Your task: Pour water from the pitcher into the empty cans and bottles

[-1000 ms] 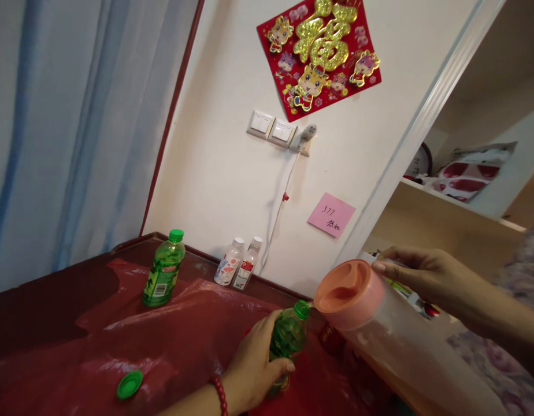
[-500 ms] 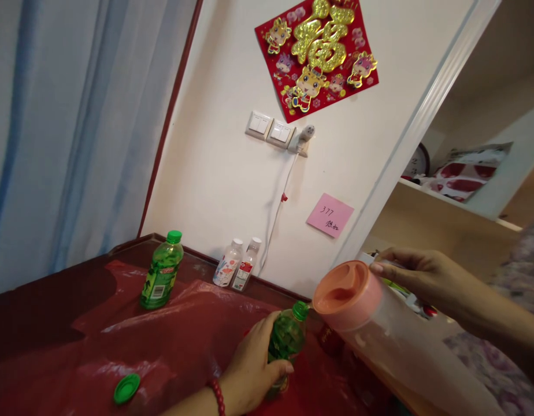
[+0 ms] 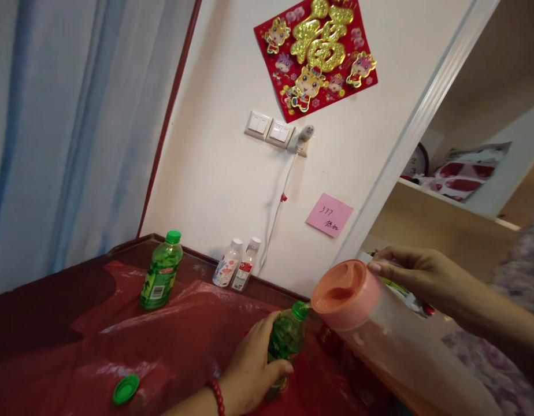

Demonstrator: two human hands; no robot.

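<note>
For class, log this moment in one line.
left hand: gripping green plastic bottle; right hand: holding translucent plastic pitcher, tilted toward bottle

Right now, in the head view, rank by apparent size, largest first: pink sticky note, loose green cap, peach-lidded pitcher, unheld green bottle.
1. Peach-lidded pitcher
2. Unheld green bottle
3. Pink sticky note
4. Loose green cap

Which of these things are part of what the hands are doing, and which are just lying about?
In use:
- left hand, around the held green bottle
- right hand, on the tilted pitcher
- loose green cap, probably

Just about:
- capped green bottle
- patterned bottle
- red-labelled bottle
- pink note and red decoration, on the wall
</note>
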